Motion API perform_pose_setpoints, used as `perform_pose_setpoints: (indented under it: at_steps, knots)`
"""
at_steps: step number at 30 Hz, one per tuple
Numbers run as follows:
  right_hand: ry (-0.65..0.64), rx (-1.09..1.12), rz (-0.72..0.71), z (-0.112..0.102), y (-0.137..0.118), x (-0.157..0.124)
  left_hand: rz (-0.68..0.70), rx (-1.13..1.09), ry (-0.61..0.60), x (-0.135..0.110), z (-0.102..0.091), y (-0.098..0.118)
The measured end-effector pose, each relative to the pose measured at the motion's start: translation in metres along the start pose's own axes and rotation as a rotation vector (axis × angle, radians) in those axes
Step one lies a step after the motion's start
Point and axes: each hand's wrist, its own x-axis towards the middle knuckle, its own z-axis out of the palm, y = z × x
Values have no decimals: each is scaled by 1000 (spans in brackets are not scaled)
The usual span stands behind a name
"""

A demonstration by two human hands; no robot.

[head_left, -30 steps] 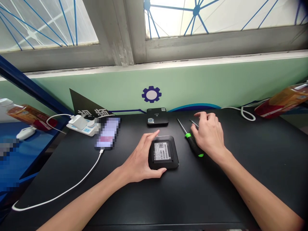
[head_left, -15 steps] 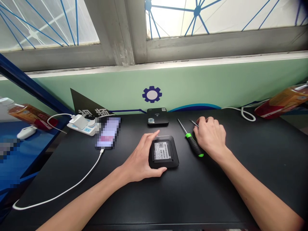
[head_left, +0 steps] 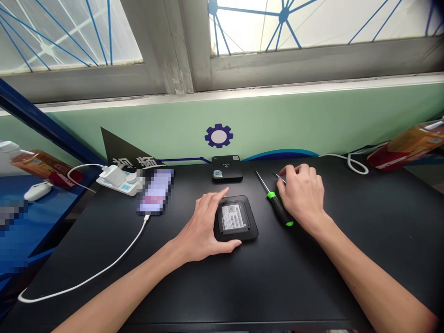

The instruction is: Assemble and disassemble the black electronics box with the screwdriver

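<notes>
My left hand [head_left: 199,229] grips a black set-top box [head_left: 249,231] from its left side, fingers at the far edge and thumb along the near edge. The box lies on the desk with its white label facing up. My right hand [head_left: 303,194] is closed, its fingers curled over a tool with a thin metal shaft [head_left: 276,176], seemingly a screwdriver; its handle is hidden under the hand. Just left of that hand lies a screwdriver [head_left: 279,208] with a black and green handle, its tip pointing away from me.
A second black box [head_left: 227,169] stands by the wall. On the left are a phone [head_left: 157,192] with a white charging cable [head_left: 104,273] and a white power strip [head_left: 120,182]. Drink bottles lie at the left [head_left: 45,166] and right [head_left: 409,143].
My right hand has shifted slightly up and to the left over the thin shaft. The left hand and the box have barely moved.
</notes>
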Motion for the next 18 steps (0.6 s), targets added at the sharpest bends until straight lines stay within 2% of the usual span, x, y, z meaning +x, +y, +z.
perform_pose_setpoints:
  at_steps: [3,11,15,18]
  knots:
    - [129,130,-87,-3,-5,1,3,36,3,0,-1,1]
    - [150,331,-323,-14,-24,-4,39,54,25,0,0,5]
    - [118,462,-402,-22,-30,-7,35,18,83,0,2,5]
    - [17,665,-391,-31,-36,-11,72,10,158,0,3,6]
